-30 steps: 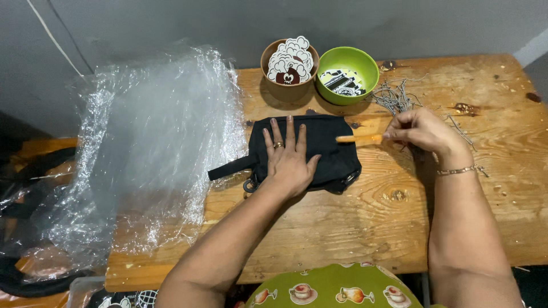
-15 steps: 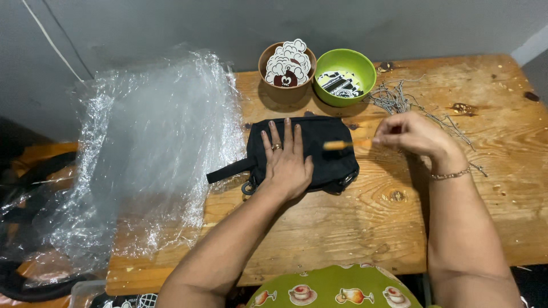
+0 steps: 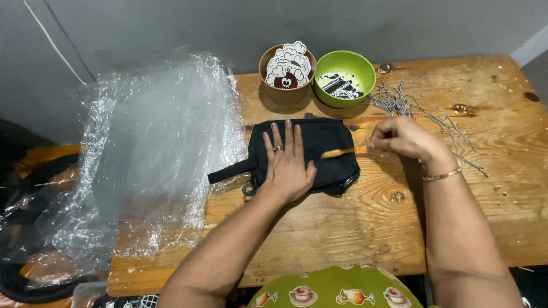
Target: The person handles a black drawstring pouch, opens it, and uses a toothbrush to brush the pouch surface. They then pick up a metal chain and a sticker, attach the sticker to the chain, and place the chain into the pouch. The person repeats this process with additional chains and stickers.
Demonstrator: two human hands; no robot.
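Two bowls: brown bowl (image 3: 285, 85) holds stickers (image 3: 288, 63), green bowl (image 3: 345, 80) tags (image 3: 339, 85).

The left hand (image 3: 287, 161) lies flat, fingers spread, on a black pouch (image 3: 325, 149). The right hand (image 3: 403, 138) pinches a small wooden brush (image 3: 338, 152), its head touching the pouch just beyond the fingertips.

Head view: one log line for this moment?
left hand flat on pouch | right hand holds brush on pouch | table
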